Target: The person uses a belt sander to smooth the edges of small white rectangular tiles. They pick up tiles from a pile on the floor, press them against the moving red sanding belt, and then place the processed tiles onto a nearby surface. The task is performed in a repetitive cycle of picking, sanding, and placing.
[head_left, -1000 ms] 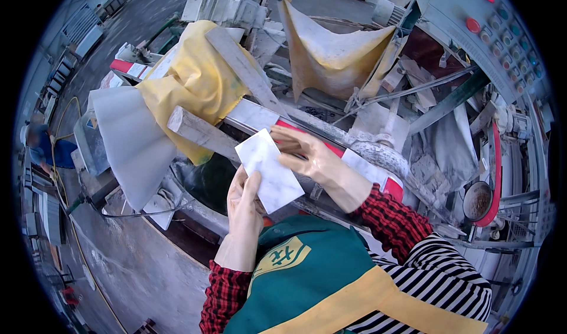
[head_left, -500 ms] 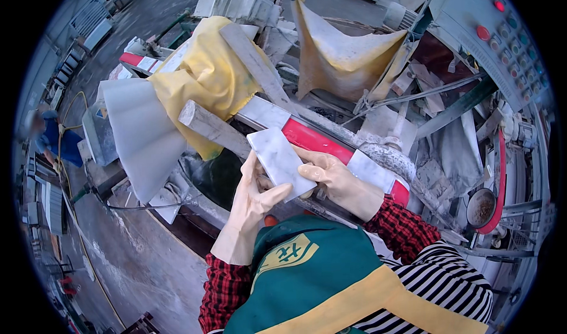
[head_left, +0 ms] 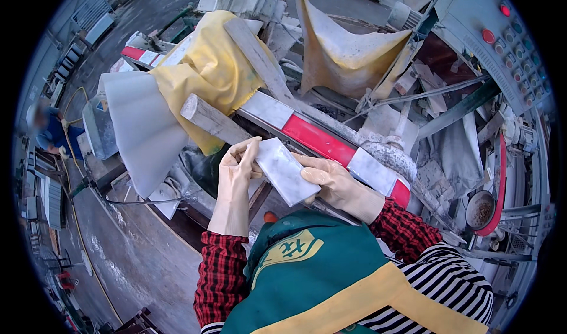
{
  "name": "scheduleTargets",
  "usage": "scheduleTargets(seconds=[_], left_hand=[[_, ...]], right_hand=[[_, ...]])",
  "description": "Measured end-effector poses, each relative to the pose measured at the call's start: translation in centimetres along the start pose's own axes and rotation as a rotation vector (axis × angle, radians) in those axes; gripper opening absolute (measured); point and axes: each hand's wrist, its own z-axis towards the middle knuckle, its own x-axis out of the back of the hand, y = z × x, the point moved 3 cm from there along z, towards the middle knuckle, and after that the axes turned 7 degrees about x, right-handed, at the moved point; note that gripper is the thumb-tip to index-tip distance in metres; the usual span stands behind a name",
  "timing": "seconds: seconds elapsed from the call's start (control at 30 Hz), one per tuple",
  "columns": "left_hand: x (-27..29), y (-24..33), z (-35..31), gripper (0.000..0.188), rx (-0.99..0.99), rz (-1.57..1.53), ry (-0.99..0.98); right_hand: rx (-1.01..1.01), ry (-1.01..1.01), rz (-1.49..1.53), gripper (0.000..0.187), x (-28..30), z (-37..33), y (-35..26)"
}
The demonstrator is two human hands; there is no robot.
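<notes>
A rectangular white marble tile (head_left: 288, 172) with grey veining is tilted in front of my body. My right hand (head_left: 336, 183), in a cream rubber glove, grips its right edge, thumb on the top face and the other fingers partly hidden behind. At the tile's upper left corner is my gloved left hand (head_left: 235, 172), its fingers bent together against the edge; how firmly they hold cannot be made out. Just beyond the tile runs a machine rail with a red strip (head_left: 319, 140) and a pale section (head_left: 371, 172).
A yellow cloth (head_left: 207, 68) and pale sheet (head_left: 139, 133) drape over the machine to the left, beside wooden bars (head_left: 215, 118). Another stained sheet (head_left: 348, 51) hangs behind. A button panel (head_left: 508, 45) stands at upper right, a round pan (head_left: 480, 209) below. Another person (head_left: 56, 130) works far left.
My left hand has shifted from under the tile's lower left side up to its upper left corner, its fingers now curled. The right hand still holds the tile.
</notes>
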Motion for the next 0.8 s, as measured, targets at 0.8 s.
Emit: scheduleTargets(seconds=[0.8], left_hand=[[-2.9, -6.2, -3.4, 0.068, 0.070, -0.407, -0.366]], right_hand=[[0.097, 0.129, -0.519, 0.090, -0.8, 0.6, -1.8]])
